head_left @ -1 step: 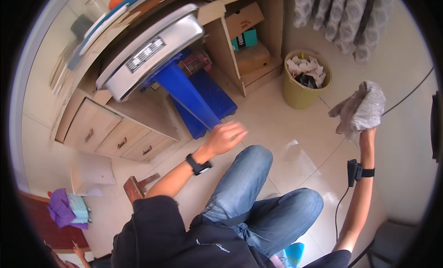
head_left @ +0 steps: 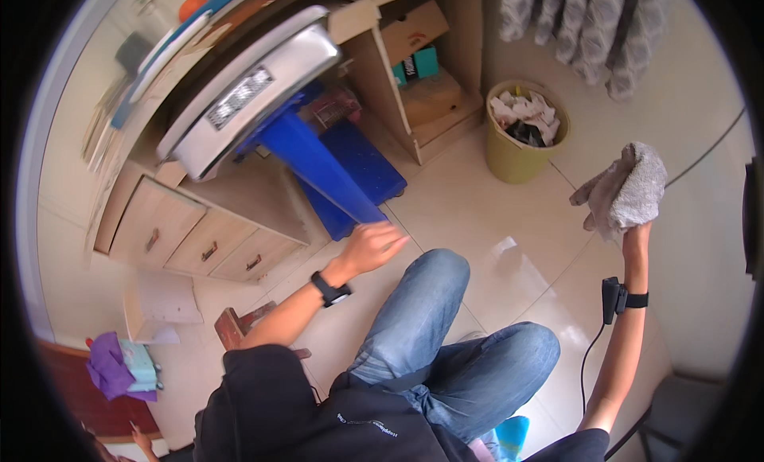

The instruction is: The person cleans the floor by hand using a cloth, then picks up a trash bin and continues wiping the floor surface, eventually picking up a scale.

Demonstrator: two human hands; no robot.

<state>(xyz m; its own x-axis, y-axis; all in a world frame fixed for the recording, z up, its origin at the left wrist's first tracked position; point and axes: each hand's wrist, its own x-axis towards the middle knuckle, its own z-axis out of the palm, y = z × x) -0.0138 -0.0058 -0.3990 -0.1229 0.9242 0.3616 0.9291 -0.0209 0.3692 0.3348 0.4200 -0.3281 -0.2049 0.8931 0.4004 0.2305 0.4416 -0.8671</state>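
Note:
My right hand (head_left: 638, 233), raised at the right, is closed on a crumpled light-grey cloth (head_left: 633, 187). The cloth drapes over the fingers and hides most of them. My left hand (head_left: 372, 249) is in front of my knees, its fingers loosely bent and pointing right, with nothing seen in it. Just beyond it stands a platform scale with a silver display head (head_left: 278, 80), a slanting blue column (head_left: 318, 163) and a blue base (head_left: 362, 155). Whether the left fingers touch the column, I cannot tell.
A yellow-green waste bin (head_left: 517, 163) full of crumpled paper stands beyond the knees. Wooden drawers (head_left: 163, 223) and shelves with boxes (head_left: 430, 96) line the far left. A reddish wooden stool (head_left: 239, 323) is beside my left arm. Patterned curtains (head_left: 585, 40) hang at far right.
My left hand has moved a little left and toward me, away from the column. The right hand and its cloth have shifted only slightly. The whole view has tilted a little.

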